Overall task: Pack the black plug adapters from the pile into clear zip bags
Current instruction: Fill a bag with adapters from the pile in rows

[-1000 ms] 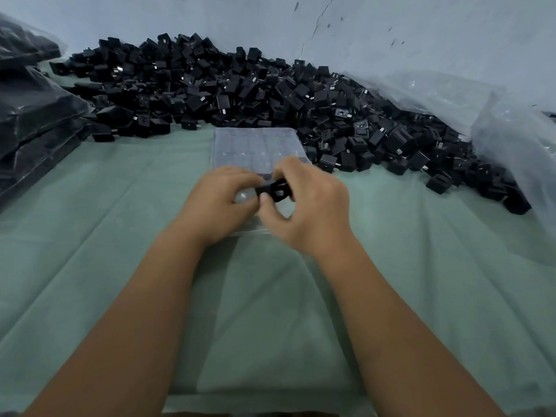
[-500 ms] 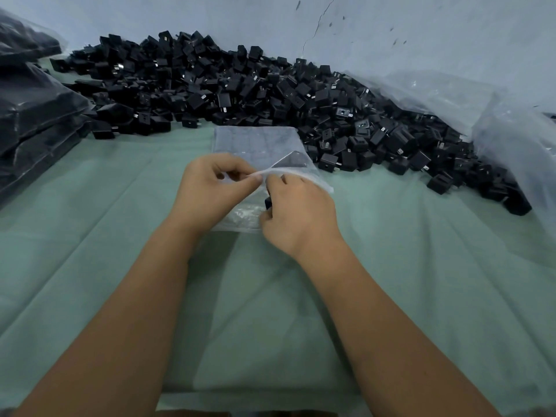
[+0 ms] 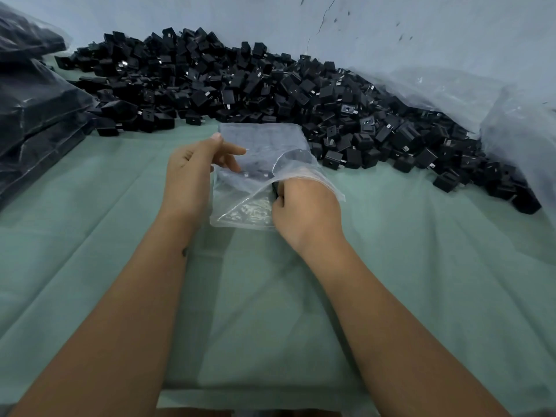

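Observation:
A big pile of black plug adapters (image 3: 270, 94) lies along the back of the green cloth. Just before it sits a stack of clear zip bags (image 3: 258, 136). My left hand (image 3: 192, 176) pinches the upper lip of one clear zip bag (image 3: 240, 194) and lifts it off the stack. My right hand (image 3: 304, 209) is curled round a black adapter (image 3: 274, 188) at the bag's mouth, with the bag's other lip draped over its knuckles. Most of that adapter is hidden by my fingers and the plastic.
Dark filled bags (image 3: 33, 115) are stacked at the left edge. A large crumpled clear plastic sheet (image 3: 496, 109) lies at the right by the wall. The green cloth (image 3: 270, 311) covers the table in front of me.
The adapter held between both hands has gone to the bag's mouth. My left hand has pulled one bag open and raised its lip; my right hand has moved down and right into the opening.

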`<state>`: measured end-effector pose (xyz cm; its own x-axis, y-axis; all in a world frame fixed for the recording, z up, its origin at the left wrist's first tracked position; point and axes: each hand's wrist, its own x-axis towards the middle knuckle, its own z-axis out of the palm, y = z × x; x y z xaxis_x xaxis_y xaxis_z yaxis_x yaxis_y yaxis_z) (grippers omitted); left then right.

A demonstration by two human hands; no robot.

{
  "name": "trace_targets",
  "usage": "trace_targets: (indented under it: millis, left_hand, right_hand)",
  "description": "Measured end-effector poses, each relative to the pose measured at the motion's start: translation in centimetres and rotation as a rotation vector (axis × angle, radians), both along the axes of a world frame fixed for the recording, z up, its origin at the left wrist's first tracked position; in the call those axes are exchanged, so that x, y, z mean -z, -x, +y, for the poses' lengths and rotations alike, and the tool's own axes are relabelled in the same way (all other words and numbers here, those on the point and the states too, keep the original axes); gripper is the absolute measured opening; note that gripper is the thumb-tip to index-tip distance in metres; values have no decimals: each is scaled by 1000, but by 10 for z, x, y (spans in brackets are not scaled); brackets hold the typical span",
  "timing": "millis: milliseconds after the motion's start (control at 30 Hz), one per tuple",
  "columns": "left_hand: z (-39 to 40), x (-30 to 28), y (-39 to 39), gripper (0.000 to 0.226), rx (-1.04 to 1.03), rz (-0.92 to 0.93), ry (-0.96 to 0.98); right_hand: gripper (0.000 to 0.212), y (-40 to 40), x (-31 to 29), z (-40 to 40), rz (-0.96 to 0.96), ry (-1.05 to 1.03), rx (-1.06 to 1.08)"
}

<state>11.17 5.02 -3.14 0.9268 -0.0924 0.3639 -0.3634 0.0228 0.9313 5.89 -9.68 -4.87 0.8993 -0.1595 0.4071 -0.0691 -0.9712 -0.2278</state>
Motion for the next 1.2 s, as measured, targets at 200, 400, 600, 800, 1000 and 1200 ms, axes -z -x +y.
trace_targets:
  millis: [200, 400, 600, 800, 1000, 1200]
  left_hand:
    - [-2, 2, -2, 40, -33, 40, 21]
    - [-2, 3, -3, 39, -37, 53, 2]
    - [-3, 5, -5, 33, -29, 56, -37]
    - [-3, 7, -6, 33, -24, 60, -58]
    - [-2, 10, -7, 32, -17, 54, -80]
    - [-4, 13, -6, 28, 29, 3, -115]
  right_hand:
    - [8, -1, 3, -1, -7, -8, 8]
    - [17, 0, 4, -1, -11, 26, 49]
    - [19, 1, 1, 0, 5, 0, 37]
    - [35, 3, 0, 2, 10, 31, 88]
    - [39, 1, 5, 0, 91, 59, 65]
    - [35, -4, 10, -8, 327, -271, -30]
